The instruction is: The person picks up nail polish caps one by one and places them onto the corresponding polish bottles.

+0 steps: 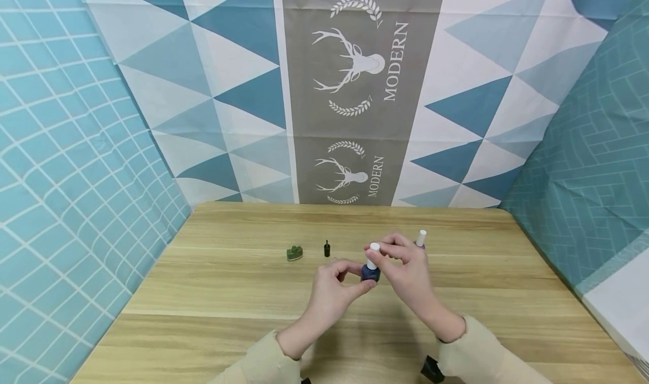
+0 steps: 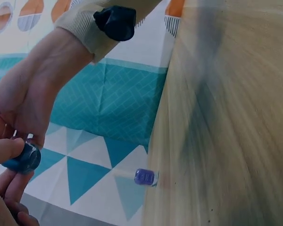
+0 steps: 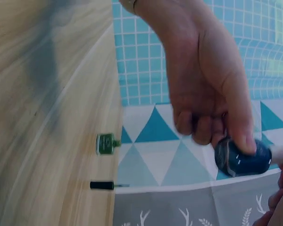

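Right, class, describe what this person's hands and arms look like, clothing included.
The left hand and right hand are bare. The left sleeve and right sleeve are plain pale beige; the right cuff looks finely ribbed, with a small black device at it.

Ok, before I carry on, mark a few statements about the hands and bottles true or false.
1. The left hand holds the dark blue bottle. True.
2. The green bottle is uncapped. True.
3. The right hand holds the green bottle. False: the right hand pinches the white cap of the dark blue bottle.
4. The black cap stands with its brush pointing up. True.
5. The purple bottle is left of the green bottle. False: in the head view, it is on the right.
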`<state>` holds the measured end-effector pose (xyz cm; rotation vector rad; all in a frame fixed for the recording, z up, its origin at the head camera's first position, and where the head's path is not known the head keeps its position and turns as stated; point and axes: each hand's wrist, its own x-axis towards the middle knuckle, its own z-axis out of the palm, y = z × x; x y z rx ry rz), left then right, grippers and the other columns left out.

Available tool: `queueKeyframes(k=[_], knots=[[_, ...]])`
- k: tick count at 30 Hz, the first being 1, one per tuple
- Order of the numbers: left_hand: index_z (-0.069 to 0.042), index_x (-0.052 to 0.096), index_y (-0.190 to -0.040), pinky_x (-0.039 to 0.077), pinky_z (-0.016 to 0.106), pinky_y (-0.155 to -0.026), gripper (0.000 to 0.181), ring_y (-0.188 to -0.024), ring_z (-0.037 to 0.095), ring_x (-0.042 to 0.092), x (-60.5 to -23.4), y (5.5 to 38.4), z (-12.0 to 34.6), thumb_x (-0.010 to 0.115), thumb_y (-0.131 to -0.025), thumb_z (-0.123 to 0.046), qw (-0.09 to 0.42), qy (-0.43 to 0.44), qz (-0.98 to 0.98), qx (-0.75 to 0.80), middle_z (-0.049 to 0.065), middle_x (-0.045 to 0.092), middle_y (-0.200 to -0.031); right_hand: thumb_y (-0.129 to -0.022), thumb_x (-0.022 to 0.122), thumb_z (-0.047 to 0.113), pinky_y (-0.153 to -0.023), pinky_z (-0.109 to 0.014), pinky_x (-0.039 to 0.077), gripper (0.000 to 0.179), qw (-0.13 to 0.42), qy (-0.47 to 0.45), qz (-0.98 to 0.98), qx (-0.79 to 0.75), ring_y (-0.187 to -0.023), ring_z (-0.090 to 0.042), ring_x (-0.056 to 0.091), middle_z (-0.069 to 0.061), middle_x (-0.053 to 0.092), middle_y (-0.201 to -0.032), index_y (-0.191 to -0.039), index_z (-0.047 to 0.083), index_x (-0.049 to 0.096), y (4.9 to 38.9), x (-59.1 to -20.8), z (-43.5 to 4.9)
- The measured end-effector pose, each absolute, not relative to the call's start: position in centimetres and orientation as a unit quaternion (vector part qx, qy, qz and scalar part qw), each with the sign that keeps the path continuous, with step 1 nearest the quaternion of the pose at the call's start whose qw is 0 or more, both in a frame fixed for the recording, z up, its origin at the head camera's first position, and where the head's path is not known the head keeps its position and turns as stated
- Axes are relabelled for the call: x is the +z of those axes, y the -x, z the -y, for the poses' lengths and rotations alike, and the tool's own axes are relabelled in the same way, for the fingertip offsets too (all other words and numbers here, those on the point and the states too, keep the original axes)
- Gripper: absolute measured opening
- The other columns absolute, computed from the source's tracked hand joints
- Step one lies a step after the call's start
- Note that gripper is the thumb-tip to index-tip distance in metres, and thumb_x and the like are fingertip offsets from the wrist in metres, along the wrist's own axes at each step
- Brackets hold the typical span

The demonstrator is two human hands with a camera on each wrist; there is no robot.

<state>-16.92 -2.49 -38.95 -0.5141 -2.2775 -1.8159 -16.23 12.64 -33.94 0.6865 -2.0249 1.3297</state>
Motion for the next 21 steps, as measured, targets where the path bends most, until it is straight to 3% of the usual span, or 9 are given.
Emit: queueKeyframes(k=[4,7,11,15,18,21], knots=[[-0.021,0.075,-0.087,0.035,0.018,-0.065,0.018,-0.070,0.014,0.046,-38.8,16.9,2.8,0.083,-0.071,-0.023,0.103,0.192,0.786,-0.579,-0.008,0.065,-0.075,-0.077,0.071,-0.006,-0.068,-0.022,0.046,0.016,0.260,-0.283,0.766,0.515,-0.079,-0.008,0.056,-0.002,0.063,-0.081,-0.089,0.003,0.075,17.3,-35.1,-13.7],[-0.021,0.074,-0.089,0.030,0.018,-0.061,0.019,-0.067,0.018,0.040,-38.7,16.9,2.9,0.082,-0.072,-0.024,0.104,0.213,0.790,-0.565,-0.008,0.058,-0.071,-0.080,0.070,-0.003,-0.070,-0.025,0.044,0.019,0.205,-0.315,0.768,0.519,-0.080,-0.010,0.052,0.001,0.061,-0.085,-0.094,0.009,0.074,18.0,-35.4,-14.6],[-0.020,0.073,-0.092,0.032,0.019,-0.062,0.021,-0.068,0.015,0.041,-38.6,16.8,3.0,0.081,-0.073,-0.023,0.094,0.239,0.789,-0.558,-0.008,0.057,-0.073,-0.087,0.063,0.000,-0.070,-0.026,0.041,0.022,0.126,-0.369,0.762,0.517,-0.082,-0.012,0.047,0.001,0.056,-0.090,-0.104,0.012,0.071,18.8,-35.1,-15.8],[-0.017,0.073,-0.094,0.037,0.021,-0.062,0.021,-0.068,0.021,0.045,-38.5,16.7,3.0,0.080,-0.074,-0.019,0.085,0.257,0.794,-0.544,-0.006,0.056,-0.071,-0.092,0.058,0.004,-0.074,-0.028,0.042,0.023,0.054,-0.417,0.736,0.530,-0.089,-0.014,0.047,-0.003,0.054,-0.097,-0.113,0.007,0.066,19.4,-34.8,-16.7],[-0.015,0.073,-0.095,0.038,0.021,-0.062,0.022,-0.070,0.025,0.048,-38.5,16.7,3.0,0.080,-0.075,-0.016,0.082,0.266,0.801,-0.531,-0.005,0.057,-0.071,-0.093,0.056,0.005,-0.077,-0.028,0.043,0.023,0.014,-0.444,0.717,0.537,-0.093,-0.015,0.048,-0.005,0.053,-0.101,-0.115,0.005,0.064,19.8,-34.7,-17.1],[-0.012,0.072,-0.097,0.039,0.020,-0.063,0.023,-0.070,0.021,0.049,-38.5,16.7,3.0,0.079,-0.076,-0.014,0.078,0.275,0.806,-0.518,-0.003,0.064,-0.079,-0.093,0.055,0.004,-0.077,-0.028,0.045,0.021,-0.014,-0.471,0.702,0.535,-0.094,-0.016,0.048,-0.007,0.053,-0.101,-0.113,0.003,0.064,20.2,-34.6,-17.4]])
